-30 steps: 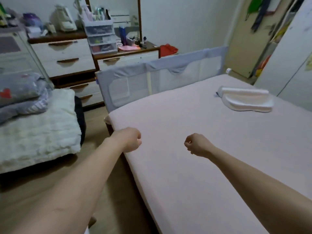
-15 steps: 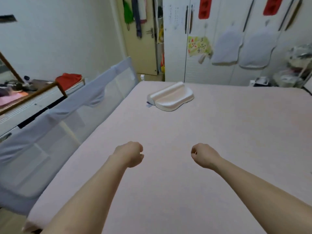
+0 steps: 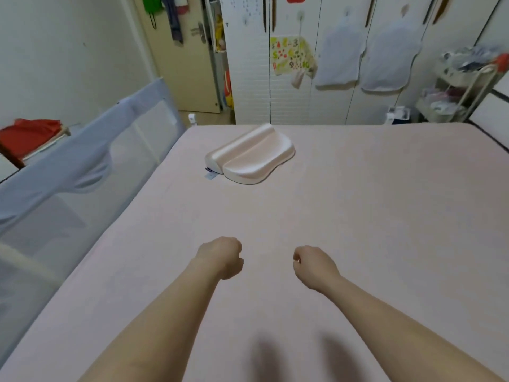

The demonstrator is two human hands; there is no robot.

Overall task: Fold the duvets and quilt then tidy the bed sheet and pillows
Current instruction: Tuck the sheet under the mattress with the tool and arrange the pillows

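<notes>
A smooth pale pink bed sheet [image 3: 358, 216] covers the whole mattress. One contoured white pillow [image 3: 250, 157] lies on it toward the far left. My left hand [image 3: 220, 257] and my right hand [image 3: 314, 267] are stretched out side by side above the near middle of the sheet. Both have their fingers curled into fists and hold nothing. No duvet or quilt is in view.
A grey mesh bed rail [image 3: 82, 172] stands along the left side of the bed. White wardrobe doors [image 3: 344, 64] with hanging cloths run behind the far edge. A wire rack [image 3: 454, 97] stands at the far right, a door [image 3: 181, 59] at the far left.
My view has swung right, from the dresser and the folded bedding on the floor toward the wardrobe. Both fists stay curled and side by side over the sheet.
</notes>
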